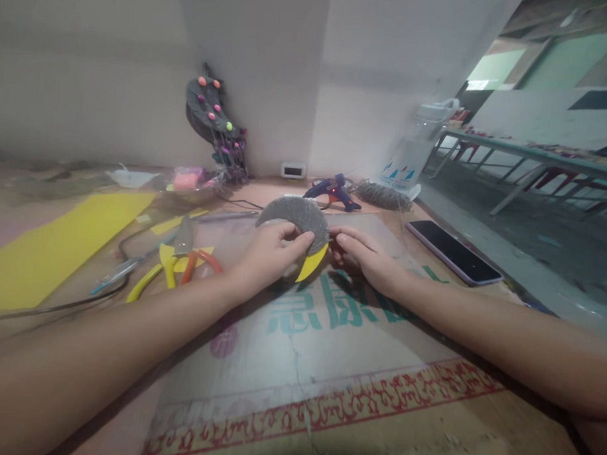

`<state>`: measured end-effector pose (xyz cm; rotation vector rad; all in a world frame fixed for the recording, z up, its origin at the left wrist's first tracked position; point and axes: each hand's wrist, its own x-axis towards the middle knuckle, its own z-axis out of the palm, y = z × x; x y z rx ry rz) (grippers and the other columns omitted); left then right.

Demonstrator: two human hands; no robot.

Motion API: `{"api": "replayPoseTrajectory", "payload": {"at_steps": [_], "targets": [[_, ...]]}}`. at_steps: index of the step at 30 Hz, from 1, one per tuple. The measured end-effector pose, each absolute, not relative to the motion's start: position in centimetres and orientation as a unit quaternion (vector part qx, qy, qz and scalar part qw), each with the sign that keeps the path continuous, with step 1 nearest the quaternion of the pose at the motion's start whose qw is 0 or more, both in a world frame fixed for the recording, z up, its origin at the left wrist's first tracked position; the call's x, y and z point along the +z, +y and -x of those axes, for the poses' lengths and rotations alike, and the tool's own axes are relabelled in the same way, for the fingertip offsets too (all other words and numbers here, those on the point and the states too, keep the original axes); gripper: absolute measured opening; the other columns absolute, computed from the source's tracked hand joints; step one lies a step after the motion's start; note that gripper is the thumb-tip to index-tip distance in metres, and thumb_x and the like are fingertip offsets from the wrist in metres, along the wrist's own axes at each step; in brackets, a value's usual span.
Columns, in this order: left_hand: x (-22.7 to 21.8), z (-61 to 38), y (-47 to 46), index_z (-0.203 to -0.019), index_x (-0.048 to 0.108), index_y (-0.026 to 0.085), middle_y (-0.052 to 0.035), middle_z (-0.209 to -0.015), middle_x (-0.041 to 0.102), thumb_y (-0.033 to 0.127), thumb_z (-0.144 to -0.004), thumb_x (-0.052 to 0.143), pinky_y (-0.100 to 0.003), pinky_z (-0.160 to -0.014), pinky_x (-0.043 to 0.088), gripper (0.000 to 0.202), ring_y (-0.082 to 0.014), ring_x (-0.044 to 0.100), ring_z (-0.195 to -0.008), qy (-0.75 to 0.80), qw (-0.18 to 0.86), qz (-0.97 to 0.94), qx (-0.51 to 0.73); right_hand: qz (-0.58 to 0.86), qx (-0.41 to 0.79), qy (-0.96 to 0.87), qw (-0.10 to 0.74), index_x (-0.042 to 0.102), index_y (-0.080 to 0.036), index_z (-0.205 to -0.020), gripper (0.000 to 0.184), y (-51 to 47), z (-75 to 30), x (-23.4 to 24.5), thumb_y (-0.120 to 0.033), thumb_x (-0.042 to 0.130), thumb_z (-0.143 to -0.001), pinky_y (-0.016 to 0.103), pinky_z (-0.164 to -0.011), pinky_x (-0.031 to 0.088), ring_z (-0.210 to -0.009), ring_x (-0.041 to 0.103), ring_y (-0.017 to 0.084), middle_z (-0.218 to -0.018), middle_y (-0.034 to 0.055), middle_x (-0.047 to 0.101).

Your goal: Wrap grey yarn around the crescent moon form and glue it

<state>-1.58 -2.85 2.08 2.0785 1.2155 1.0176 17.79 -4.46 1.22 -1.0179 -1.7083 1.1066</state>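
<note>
A crescent of yellow card, mostly wound with grey yarn, is tilted up over the middle of the table. Its bare yellow tip points down toward me. My left hand grips the crescent at its inner curve, thumb on the near face and some fingers hidden behind. Close by the outer edge, just above the yellow tip, my right hand has its fingers curled and pinched together. Whatever those fingers hold is too small to make out.
Pliers with yellow and orange handles lie left, near a yellow sheet. Behind are a glue gun, grey yarn, a small clock and a bottle. A phone lies right. A decorated grey crescent hangs on the wall.
</note>
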Motion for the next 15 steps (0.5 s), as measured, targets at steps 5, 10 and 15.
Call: {"api": "replayPoseTrajectory", "payload": {"at_steps": [5, 10, 15], "targets": [[2.19, 1.60, -2.77, -0.058, 0.051, 0.018, 0.0017, -0.063, 0.055, 0.042, -0.085, 0.052, -0.025, -0.057, 0.036, 0.036, -0.0129, 0.049, -0.061, 0.457, 0.264, -0.757, 0.385, 0.443, 0.383, -0.656, 0.476, 0.056, -0.018, -0.109, 0.038, -4.48, -17.66, 1.73, -0.049, 0.053, -0.088, 0.023, -0.044, 0.038, -0.050, 0.044, 0.008, -0.071, -0.0027, 0.050], [2.06, 1.64, -2.72, -0.060, 0.053, 0.018, 0.0018, -0.064, 0.057, 0.043, -0.085, 0.052, -0.025, -0.057, 0.037, 0.035, -0.0127, 0.050, -0.061, 0.450, 0.264, -0.757, 0.393, 0.442, 0.382, -0.651, 0.484, 0.056, -0.020, -0.104, 0.031, -4.42, -17.50, 1.55, -0.044, 0.060, -0.085, 0.021, -0.041, 0.039, -0.048, 0.045, 0.006, -0.085, 0.0000, 0.058], [2.15, 1.59, -2.87, -0.060, 0.052, 0.018, 0.0017, -0.065, 0.057, 0.042, -0.085, 0.052, -0.025, -0.057, 0.038, 0.035, -0.0125, 0.050, -0.061, 0.451, 0.281, -0.751, 0.392, 0.427, 0.426, -0.654, 0.456, 0.053, -0.020, -0.107, 0.030, -4.38, -17.48, 1.38, -0.040, 0.060, -0.085, 0.021, -0.040, 0.037, -0.048, 0.047, 0.007, -0.077, -0.0015, 0.059]]}}
